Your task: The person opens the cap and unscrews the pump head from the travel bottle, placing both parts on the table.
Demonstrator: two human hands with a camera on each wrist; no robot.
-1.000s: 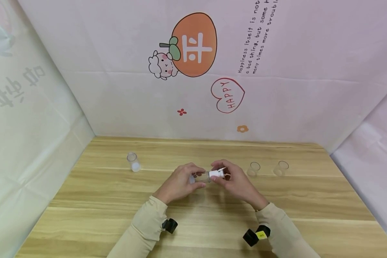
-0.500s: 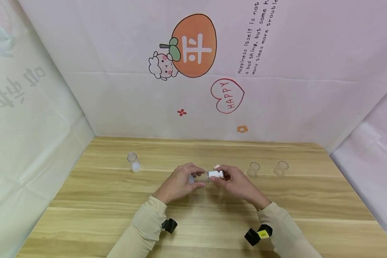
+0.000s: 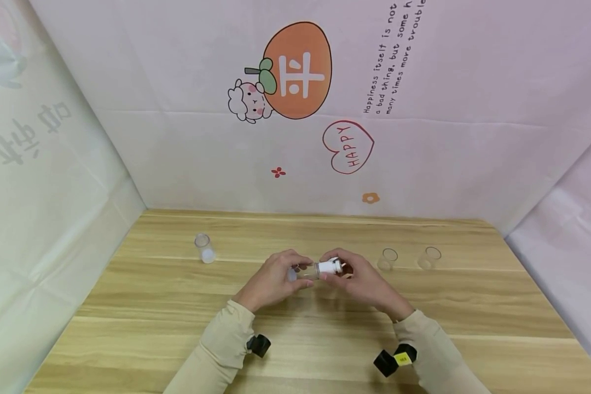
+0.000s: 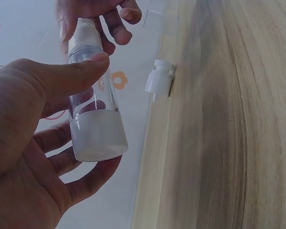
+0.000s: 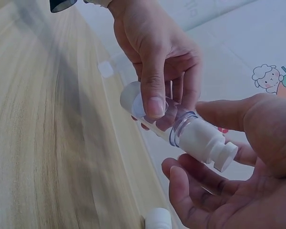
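My left hand (image 3: 276,276) grips a clear pump bottle (image 4: 99,129) by its body, thumb across the front. The bottle has a white base and lies tilted sideways in the head view, its white pump head (image 5: 200,140) pointing right. Around that pump head is my right hand (image 3: 357,276), its fingers spread loosely. In the right wrist view its thumb is close to the collar, and its other fingertips stand apart below the pump head. A second white pump head (image 4: 159,78) rests on the table beyond; in the head view the right hand mostly hides it.
A clear bottle body (image 3: 204,249) with a white bottom stands at the table's back left. Two clear caps (image 3: 386,261) are to the right of my hands. Printed cloth (image 3: 202,164) hangs behind the wooden table (image 3: 152,306), with more cloth at both sides.
My right fingers curled further over the pump head half a second ago and are now spread again. The left hand and bottle stay nearly in place.
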